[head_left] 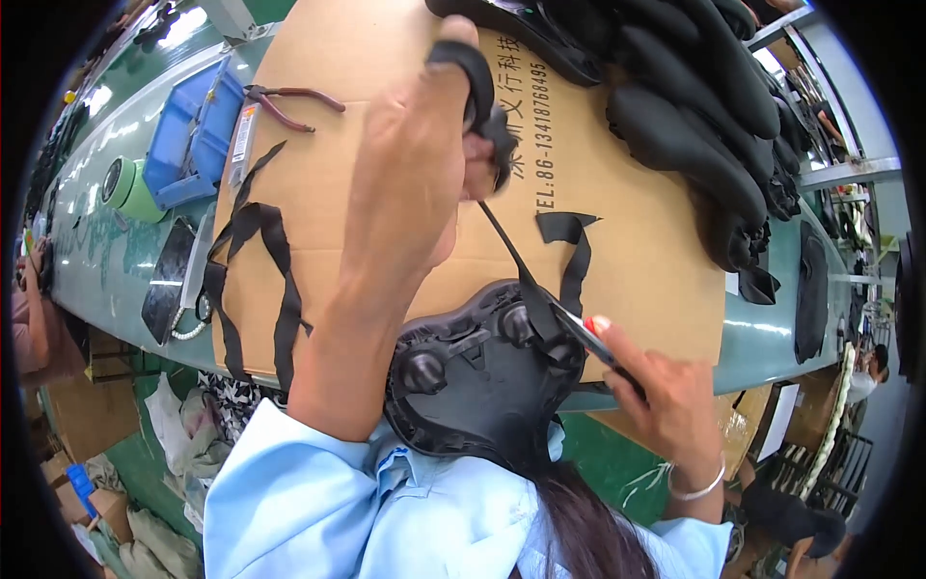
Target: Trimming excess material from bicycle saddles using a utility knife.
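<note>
A black molded piece (473, 396) with rounded knobs on its face rests against the table's near edge, by my body. From its upper right side a narrow black fabric strip (506, 239) runs taut up to my left hand (420, 130). That hand is closed on the strip, with the rest of it looped round the fingers; it is slightly blurred. My right hand (666, 400) grips a slim metal tool (577, 330) with a dark handle. Its tip is at the strip where that meets the molded piece. Whether it is scissors or a blade, I cannot tell.
Cardboard (637, 309) covers the table. Loose black strips (275, 256) lie on the left, and a shorter scrap (577, 241) nearer the middle. Red-handled pliers (294, 106), a blue bin (198, 130) and a green roll (132, 190) are far left. Black padded pieces (675, 116) heap far right.
</note>
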`<state>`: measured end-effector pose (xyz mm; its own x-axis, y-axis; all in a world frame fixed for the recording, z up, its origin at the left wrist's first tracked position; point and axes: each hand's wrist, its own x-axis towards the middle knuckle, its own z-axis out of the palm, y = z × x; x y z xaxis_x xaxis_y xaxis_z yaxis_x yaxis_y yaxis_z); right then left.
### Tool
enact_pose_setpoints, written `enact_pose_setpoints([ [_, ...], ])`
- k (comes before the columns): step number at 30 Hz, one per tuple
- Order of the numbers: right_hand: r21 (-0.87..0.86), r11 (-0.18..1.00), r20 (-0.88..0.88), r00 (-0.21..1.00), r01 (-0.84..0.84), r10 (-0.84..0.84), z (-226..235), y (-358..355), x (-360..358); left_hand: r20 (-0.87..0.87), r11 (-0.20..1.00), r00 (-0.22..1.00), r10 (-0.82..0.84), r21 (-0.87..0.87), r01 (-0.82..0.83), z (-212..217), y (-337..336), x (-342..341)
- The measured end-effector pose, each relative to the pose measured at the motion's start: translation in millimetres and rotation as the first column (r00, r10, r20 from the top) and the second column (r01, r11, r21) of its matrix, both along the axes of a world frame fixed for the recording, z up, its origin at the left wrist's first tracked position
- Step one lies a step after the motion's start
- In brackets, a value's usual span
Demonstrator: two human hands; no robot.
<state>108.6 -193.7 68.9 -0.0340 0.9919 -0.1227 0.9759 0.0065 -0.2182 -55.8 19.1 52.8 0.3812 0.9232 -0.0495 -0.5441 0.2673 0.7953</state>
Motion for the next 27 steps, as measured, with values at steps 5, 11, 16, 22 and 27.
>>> enact_pose_setpoints([
  [5, 0.009, 0.97, -0.047, 0.969, 0.245, -0.244, -0.9, -42.7, -26.2, 0.048, 0.917, 0.941, 0.334, 0.213, -0.336, 27.3, 2.3, -2.8],
  [11, 0.07, 0.88, -0.363, 0.833, 0.47, -0.417, -42.9, -74.8, -49.3, -0.15, 0.122, -0.253, 0.956, 0.985, -0.122, 35.5, 12.8, -38.3],
  [16, 0.227, 0.766, -0.62, 0.696, 0.601, -0.362, -66.3, -15.6, -53.6, -0.634, 0.471, 0.376, 0.676, 0.764, 0.44, -69.1, 6.8, -24.8],
  [22, 0.027, 0.814, -0.822, 0.476, 0.581, -0.313, -69.2, 23.6, -35.1, -0.833, 0.778, 0.481, 0.273, 0.485, 0.4, -29.5, -49.6, -42.7],
  [27, 0.087, 0.767, -0.832, 0.471, 0.635, -0.295, -69.8, 38.7, -41.4, -0.804, 0.584, 0.424, 0.417, 0.594, 0.553, -30.9, -64.7, -7.1],
])
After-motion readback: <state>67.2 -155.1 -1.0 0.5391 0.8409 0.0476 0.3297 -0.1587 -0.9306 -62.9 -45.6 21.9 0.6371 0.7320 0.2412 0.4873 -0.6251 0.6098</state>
